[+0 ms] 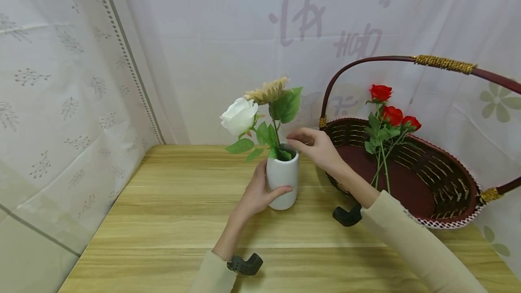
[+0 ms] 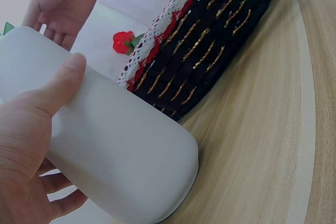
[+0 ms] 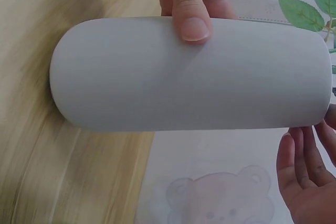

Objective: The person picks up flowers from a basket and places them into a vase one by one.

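Observation:
A white vase point(image 1: 281, 180) stands upright on the wooden table. My left hand point(image 1: 260, 191) grips it from the left, thumb point(image 2: 60, 85) across the front and fingers round the far side. My right hand point(image 1: 319, 148) is at the right of the vase's rim, fingers loosely bent; I see nothing held in it. In the right wrist view its fingertips point(image 3: 286, 145) lie close by the rim, and whether they touch it is unclear. A white rose point(image 1: 239, 115) and a pale yellow flower point(image 1: 266, 92) with green leaves rise from the vase, leaning left. Their lower stems are hidden inside.
To the right stands a dark woven basket point(image 1: 441, 184) with a tall arched handle point(image 1: 366, 60) and a white lace edge. Several red roses point(image 1: 392, 115) lean in it. Patterned white cloth point(image 1: 203, 58) hangs behind and to the left of the table point(image 1: 163, 220).

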A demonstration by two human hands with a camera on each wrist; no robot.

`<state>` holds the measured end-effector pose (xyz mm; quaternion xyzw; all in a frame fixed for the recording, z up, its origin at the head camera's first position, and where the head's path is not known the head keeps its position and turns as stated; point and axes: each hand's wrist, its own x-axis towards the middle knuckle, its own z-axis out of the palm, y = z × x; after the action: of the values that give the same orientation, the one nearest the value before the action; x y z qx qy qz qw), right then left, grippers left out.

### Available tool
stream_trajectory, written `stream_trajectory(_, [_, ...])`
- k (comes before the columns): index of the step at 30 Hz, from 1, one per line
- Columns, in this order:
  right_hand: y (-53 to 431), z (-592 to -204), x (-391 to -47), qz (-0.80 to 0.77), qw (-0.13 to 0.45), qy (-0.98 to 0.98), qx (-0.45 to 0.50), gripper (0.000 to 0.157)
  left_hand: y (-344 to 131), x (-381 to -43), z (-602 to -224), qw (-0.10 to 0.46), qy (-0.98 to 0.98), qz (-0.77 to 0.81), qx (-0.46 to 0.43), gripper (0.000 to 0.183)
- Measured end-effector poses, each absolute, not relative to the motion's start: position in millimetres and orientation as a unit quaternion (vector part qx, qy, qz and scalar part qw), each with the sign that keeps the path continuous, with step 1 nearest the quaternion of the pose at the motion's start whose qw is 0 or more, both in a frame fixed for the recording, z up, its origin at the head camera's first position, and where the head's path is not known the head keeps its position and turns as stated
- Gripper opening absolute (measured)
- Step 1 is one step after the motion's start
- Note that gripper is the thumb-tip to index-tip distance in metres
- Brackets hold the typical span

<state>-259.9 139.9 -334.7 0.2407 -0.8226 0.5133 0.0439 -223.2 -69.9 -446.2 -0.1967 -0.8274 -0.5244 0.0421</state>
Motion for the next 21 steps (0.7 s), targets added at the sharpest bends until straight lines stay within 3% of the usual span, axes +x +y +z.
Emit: stream_trajectory(21, [162,-339,-249,0.531,0.012,-0.816,0.227,0.025,-70,-225,-448,0.038,-0.826,-0.529,-0.193,0.099])
